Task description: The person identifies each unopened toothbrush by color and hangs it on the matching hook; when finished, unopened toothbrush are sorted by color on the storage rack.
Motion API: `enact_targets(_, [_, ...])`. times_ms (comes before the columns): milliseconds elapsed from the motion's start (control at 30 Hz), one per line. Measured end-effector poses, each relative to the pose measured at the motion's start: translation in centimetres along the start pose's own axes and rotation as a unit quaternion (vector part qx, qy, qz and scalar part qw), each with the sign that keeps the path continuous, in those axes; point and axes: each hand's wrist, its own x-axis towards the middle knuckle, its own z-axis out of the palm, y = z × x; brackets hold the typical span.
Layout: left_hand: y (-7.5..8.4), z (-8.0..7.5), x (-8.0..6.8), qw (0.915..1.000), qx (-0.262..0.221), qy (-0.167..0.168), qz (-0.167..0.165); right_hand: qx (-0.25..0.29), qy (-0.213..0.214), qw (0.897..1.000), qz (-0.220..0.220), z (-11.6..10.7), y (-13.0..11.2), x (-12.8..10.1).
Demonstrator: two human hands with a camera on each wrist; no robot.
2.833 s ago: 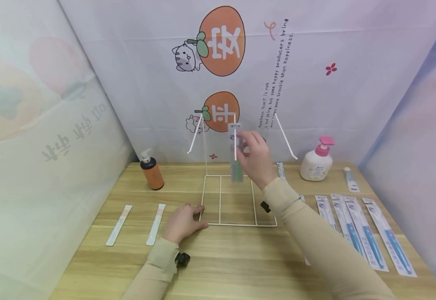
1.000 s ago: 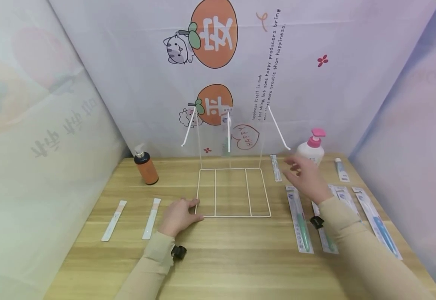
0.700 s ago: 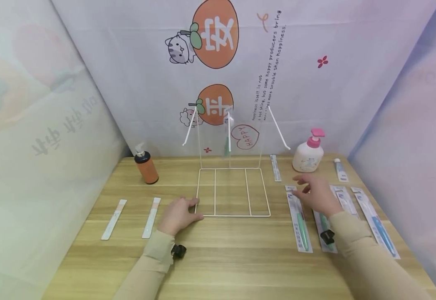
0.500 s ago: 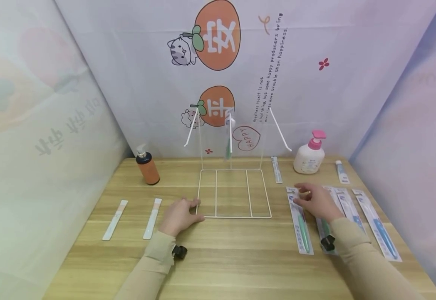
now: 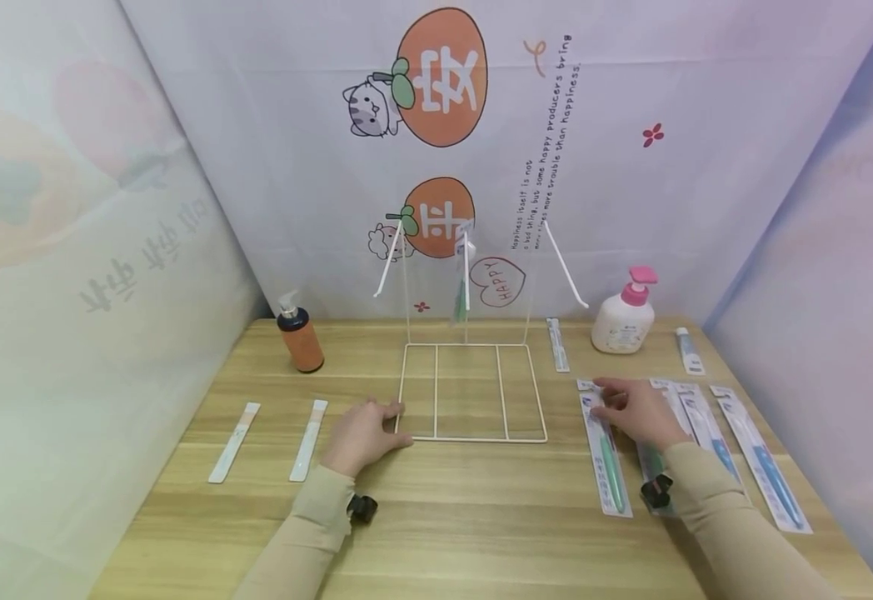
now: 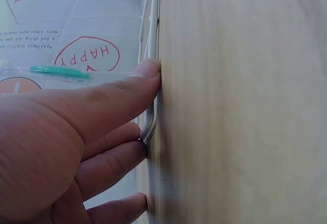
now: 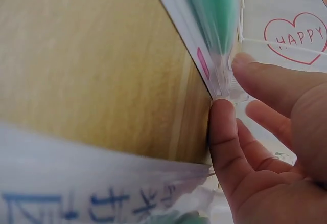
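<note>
I see the green packaged toothbrush [image 5: 609, 468] just left of my right hand [image 5: 641, 410], fingertips apart by its far end; my left hand [image 5: 359, 433], fingers spread, touches the rack [image 5: 436, 392]

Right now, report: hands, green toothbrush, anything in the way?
Left hand holding rack by corner. Right hand at head end of green toothbrush lying on table, grip unclear. Neighbouring pack partly hidden.

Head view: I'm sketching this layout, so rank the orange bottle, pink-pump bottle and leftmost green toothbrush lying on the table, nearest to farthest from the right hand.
From the right hand:
1. Green toothbrush, at its fingertips.
2. Pink-pump bottle, beyond the hand, toward the back.
3. Orange bottle, over on the left.
</note>
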Motion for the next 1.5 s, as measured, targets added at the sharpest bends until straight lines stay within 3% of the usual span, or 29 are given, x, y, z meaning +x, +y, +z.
enact_targets(533, [0.3, -0.1, 0.0, 1.0000, 0.000, 0.001, 0.002, 0.005, 0.019, 1.000, -0.011, 0.5, 0.3, 0.0])
enact_targets(867, [0.3, -0.2, 0.0, 1.0000, 0.001, 0.000, 0.001, 0.031, 0.090, 0.994, -0.045, -0.6, -3.8, -0.3])
enact_targets(1233, [0.2, -0.2, -0.1, 1.0000, 0.004, -0.001, -0.002, 0.072, 0.188, 0.970, -0.133, -0.5, -10.3, -1.0])
enact_targets(1500, [0.4, -0.1, -0.1, 1.0000, 0.007, -0.001, 0.001, 0.126, 0.255, 0.931, -0.230, 0.2, -13.8, -0.8])
